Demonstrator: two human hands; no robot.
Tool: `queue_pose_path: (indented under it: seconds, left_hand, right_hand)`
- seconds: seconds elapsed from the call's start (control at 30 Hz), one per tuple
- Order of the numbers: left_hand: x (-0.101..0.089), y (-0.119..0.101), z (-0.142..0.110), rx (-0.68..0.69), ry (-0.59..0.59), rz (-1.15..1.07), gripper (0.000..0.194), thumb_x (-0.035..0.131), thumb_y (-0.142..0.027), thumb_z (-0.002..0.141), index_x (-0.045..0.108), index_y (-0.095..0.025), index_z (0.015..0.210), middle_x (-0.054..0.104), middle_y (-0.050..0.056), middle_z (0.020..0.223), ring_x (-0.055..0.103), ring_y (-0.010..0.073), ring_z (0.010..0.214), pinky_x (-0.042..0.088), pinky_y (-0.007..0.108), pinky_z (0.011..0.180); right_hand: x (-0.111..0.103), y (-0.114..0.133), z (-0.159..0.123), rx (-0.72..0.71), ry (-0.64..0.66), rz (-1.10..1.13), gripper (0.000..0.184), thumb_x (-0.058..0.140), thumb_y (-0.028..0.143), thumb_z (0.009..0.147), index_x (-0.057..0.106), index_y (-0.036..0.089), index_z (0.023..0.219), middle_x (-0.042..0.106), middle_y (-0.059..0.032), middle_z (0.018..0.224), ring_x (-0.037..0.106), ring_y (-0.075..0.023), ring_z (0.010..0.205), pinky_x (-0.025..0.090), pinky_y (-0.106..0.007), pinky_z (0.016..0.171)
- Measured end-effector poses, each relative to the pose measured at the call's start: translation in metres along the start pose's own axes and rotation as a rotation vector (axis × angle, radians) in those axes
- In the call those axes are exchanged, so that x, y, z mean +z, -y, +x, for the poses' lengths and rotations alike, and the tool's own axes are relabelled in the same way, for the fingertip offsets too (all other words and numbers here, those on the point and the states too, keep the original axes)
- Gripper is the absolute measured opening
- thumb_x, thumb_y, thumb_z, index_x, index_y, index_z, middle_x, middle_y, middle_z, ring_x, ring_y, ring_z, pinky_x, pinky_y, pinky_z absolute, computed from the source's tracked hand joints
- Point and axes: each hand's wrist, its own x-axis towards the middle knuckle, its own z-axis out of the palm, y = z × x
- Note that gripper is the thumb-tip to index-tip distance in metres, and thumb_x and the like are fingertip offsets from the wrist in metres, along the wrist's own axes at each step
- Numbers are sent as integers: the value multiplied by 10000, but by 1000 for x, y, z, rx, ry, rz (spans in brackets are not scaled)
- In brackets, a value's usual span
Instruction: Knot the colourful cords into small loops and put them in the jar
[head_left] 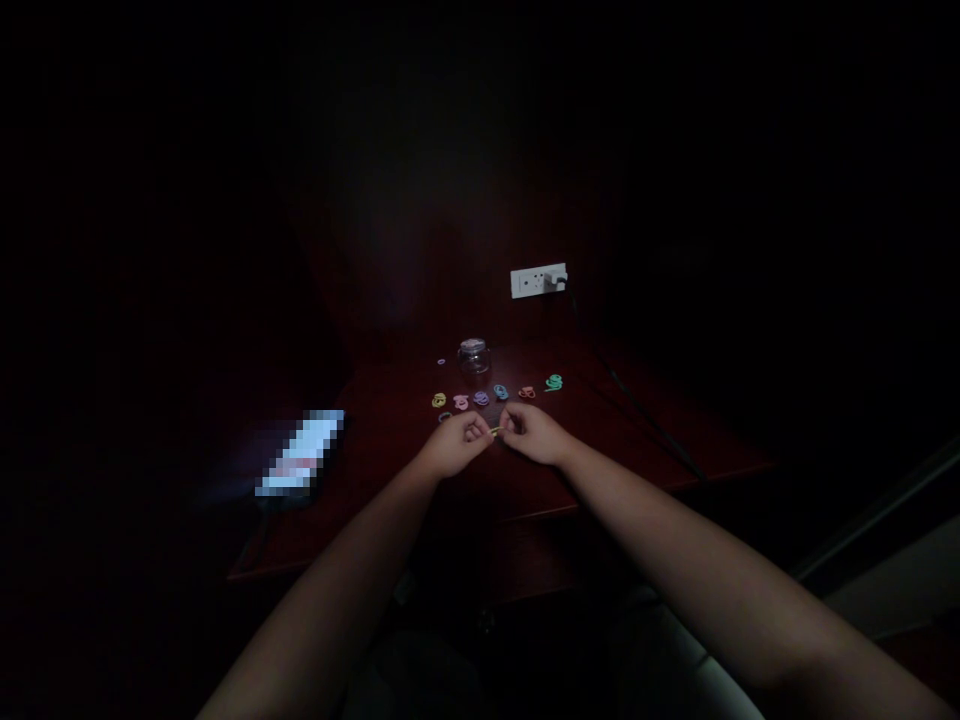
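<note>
Over the dark red table, my left hand and my right hand face each other with their fingers pinched. A small yellow hair tie stretches between the two sets of fingertips, partly covered by them. Just beyond lies a row of small piles of hair ties: yellow, pink, purple, blue, orange-red and green. Close behind my left hand is a dark bluish hair tie, partly hidden.
A clear lidded jar stands behind the piles, with a lone purple hair tie to its left. At the left lies a lit phone. A wall socket holds a plug, and a dark cable crosses the table's right side.
</note>
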Motion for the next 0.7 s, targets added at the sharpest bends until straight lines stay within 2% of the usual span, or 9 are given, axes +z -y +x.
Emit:
queue_pose_path:
  seconds: [0.7]
  left_hand:
    - [0, -1, 0, -3, -6, 2, 158, 588, -271, 711, 552, -117, 724, 485, -32, 583, 411, 59, 518, 330, 173, 493]
  right_hand:
    - [-2, 3, -1, 0, 20, 9, 39, 513, 152, 644, 504, 154, 681, 481, 30, 607, 423, -83, 554, 346, -202, 535]
